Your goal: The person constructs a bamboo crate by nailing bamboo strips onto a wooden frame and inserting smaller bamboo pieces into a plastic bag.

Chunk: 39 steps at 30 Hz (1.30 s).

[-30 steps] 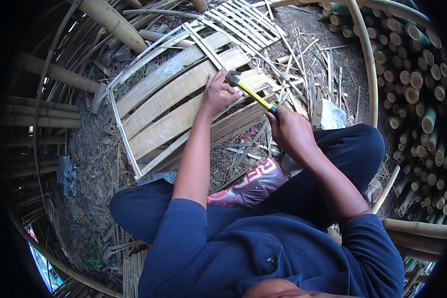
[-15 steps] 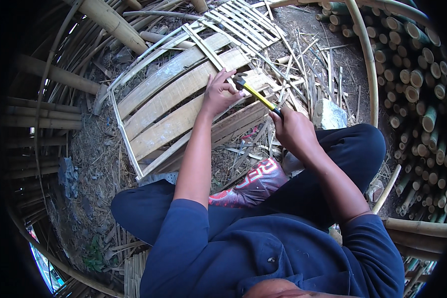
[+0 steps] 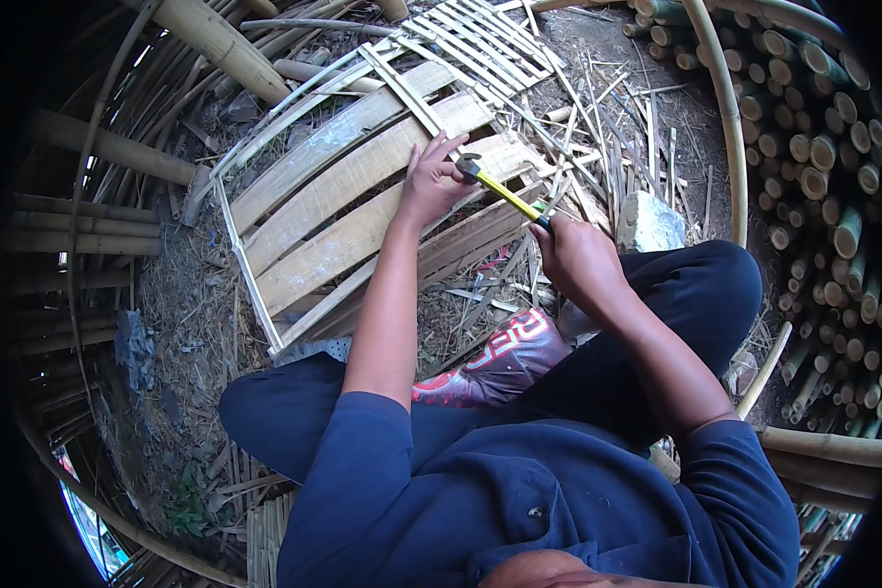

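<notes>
My right hand [image 3: 580,257] is closed round the dark grip of a claw hammer [image 3: 508,192] with a yellow shaft. Its dark head is right beside the fingertips of my left hand [image 3: 431,184]. That hand is closed in a pinch at the near end of a pair of light bamboo strips [image 3: 402,90]; whatever sits between finger and thumb is too small to make out. Under the strips lie several wide, pale wooden boards [image 3: 328,196], spaced apart with gaps and edged by a thin light strip [image 3: 245,274].
A lattice of thin strips [image 3: 480,47] adjoins the boards at the far side. A pale stone block [image 3: 651,225] stands right of the hammer. Cut bamboo poles [image 3: 823,157] are stacked at the right, a thick bamboo pole [image 3: 216,49] slants in at the upper left, and scraps litter the ground.
The hammer head has shifted slightly toward me, and my right hand has dipped a little with it. My left hand keeps its place on the strips.
</notes>
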Available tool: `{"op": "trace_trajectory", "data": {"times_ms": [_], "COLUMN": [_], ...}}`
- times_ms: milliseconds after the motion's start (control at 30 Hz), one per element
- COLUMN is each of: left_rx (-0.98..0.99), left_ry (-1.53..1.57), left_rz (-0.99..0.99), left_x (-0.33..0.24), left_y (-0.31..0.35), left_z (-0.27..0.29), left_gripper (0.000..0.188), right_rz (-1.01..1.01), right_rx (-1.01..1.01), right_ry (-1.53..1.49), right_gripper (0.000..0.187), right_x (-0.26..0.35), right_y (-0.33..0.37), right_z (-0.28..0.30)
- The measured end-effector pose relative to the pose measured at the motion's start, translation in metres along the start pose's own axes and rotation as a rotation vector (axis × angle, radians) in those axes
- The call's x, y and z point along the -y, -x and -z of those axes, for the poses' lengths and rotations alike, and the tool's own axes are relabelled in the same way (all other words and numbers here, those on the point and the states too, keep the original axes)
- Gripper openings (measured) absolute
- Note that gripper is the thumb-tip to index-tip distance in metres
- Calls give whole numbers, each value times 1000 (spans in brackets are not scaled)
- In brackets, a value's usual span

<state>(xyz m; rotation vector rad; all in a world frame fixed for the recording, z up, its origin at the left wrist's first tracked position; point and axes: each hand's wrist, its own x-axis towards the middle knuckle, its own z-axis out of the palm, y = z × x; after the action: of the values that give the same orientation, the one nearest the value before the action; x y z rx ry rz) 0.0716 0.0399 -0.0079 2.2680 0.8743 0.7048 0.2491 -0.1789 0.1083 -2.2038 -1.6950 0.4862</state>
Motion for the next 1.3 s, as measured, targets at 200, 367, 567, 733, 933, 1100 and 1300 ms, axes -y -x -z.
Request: {"op": "trace_trajectory", "data": {"times_ms": [200, 367, 567, 733, 933, 1100, 1300], "left_rx": [-5, -7, -9, -5, 0, -21, -28], "left_ry": [17, 26, 34, 30, 15, 4, 27], "left_rz": [26, 36, 19, 58, 9, 13, 35], "left_x": [-2, -3, -3, 2, -4, -5, 2], "left_y": [-1, 2, -1, 1, 0, 0, 2], "left_z": [-1, 2, -1, -1, 0, 1, -2], "left_gripper": [26, 28, 28, 27, 29, 30, 31], "right_rz": [32, 12, -18, 17, -5, 11, 23], "right_rx": [-42, -27, -2, -60, -5, -43, -30], "right_ry": [-59, -35, 4, -56, 14, -18, 1], "right_gripper": [34, 35, 36, 36, 36, 36, 35], "right_x": [4, 3, -3, 6, 4, 7, 7], "right_y": [3, 0, -2, -1, 2, 2, 0], "right_z": [2, 4, -3, 9, 6, 10, 12]}}
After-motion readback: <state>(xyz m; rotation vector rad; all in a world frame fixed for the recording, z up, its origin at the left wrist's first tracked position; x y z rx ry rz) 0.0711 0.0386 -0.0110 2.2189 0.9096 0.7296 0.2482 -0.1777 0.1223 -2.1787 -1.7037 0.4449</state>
